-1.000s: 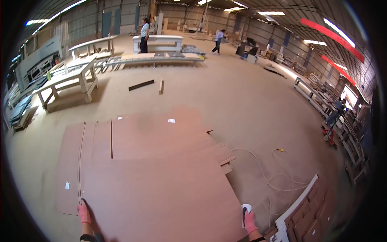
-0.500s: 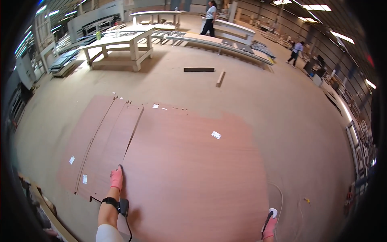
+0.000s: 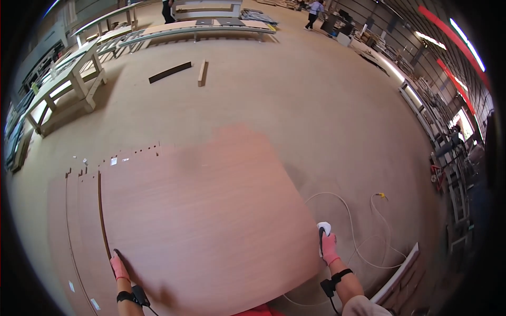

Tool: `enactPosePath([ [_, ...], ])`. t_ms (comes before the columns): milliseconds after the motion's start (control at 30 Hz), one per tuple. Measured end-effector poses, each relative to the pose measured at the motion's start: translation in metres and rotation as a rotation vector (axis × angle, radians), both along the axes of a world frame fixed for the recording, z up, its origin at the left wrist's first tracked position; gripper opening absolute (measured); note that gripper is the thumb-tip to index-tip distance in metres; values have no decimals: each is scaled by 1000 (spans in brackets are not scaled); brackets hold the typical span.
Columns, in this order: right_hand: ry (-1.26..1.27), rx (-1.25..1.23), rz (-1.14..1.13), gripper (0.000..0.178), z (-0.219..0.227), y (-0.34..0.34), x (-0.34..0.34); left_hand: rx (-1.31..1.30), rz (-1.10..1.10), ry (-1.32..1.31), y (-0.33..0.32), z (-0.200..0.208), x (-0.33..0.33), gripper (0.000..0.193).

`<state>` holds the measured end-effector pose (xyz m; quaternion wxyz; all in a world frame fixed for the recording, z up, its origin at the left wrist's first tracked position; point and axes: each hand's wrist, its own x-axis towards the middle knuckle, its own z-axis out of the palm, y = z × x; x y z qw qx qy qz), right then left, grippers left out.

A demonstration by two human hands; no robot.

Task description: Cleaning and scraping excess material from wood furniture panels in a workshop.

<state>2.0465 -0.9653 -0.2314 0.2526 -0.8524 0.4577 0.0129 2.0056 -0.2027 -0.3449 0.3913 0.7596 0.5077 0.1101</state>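
A large reddish-brown wooden panel [image 3: 211, 210] spreads out in front of me. My left hand [image 3: 120, 268], in a pink glove with dark fingertips, is closed on its left edge. At its right edge my right hand [image 3: 329, 247], gloved the same way, is closed on the panel too. A small white object [image 3: 324, 228] shows at the right fingertips; I cannot make out what it is. The fingers under the panel are hidden. Left of a dark gap lie narrower boards of the same colour [image 3: 87, 221], with white labels near their lower ends.
A white cable [image 3: 348, 210] with a yellow end [image 3: 380, 195] loops on the floor at right. Beyond the panel lie a dark strip [image 3: 170, 72] and a wooden block [image 3: 203, 73]. A wooden workbench [image 3: 79, 87] stands at far left. A person [image 3: 314, 13] is in the background.
The view has swung right, shifting the background leftward. My right hand and forearm show more fully at the panel's right edge. The dark gap beside the panel looks wider; both hands stay at its edges.
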Motion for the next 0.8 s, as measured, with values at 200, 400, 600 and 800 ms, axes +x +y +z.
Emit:
enactPosePath([
  [200, 3, -66, 6, 34, -27, -11, 3, -241, -10, -131, 7, -3, 21, 49],
  [400, -64, -185, 80, 37, -31, -12, -6, -187, -175, -135, -26, 54, 17, 38],
  [600, -177, 40, -100, 37, -43, -6, -59, 263, -220, 611, -94, 25, -109, 61],
  [800, -36, -30, 254, 38, -68, 12, -27, 394, -206, 545, -112, 25, -118, 68],
])
